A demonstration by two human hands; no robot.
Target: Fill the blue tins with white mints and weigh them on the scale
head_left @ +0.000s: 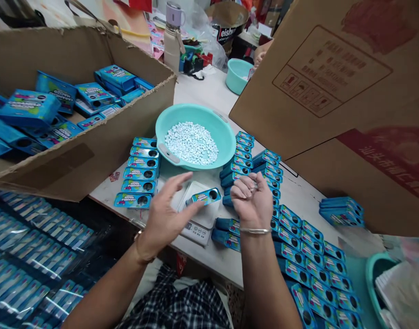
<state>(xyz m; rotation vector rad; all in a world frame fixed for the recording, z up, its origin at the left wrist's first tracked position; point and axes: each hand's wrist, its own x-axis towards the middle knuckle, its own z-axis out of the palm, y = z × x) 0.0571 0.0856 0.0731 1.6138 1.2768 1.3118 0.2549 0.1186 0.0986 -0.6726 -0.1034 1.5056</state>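
My left hand [166,217] is open, its fingers and thumb spread around a small blue candy box [205,196]. That box stands on a white digital scale [197,232], with a dark round opening in its top; I cannot tell whether my thumb touches it. Palm up, my right hand [252,201] is closed to the right of the scale, above rows of similar boxes. Pale bits between its thumb and fingers look like white candies [253,184]. Behind both hands sits a turquoise basin [226,137] with many small white candies [190,144] inside.
A cardboard carton [127,132] of blue boxes stands left; another large carton [319,91] rises at right. Upright boxes [137,173] line the table left of the basin, and more rows [308,260] spread right. Farther back are a bottle [173,41] and a smaller turquoise bowl [235,77].
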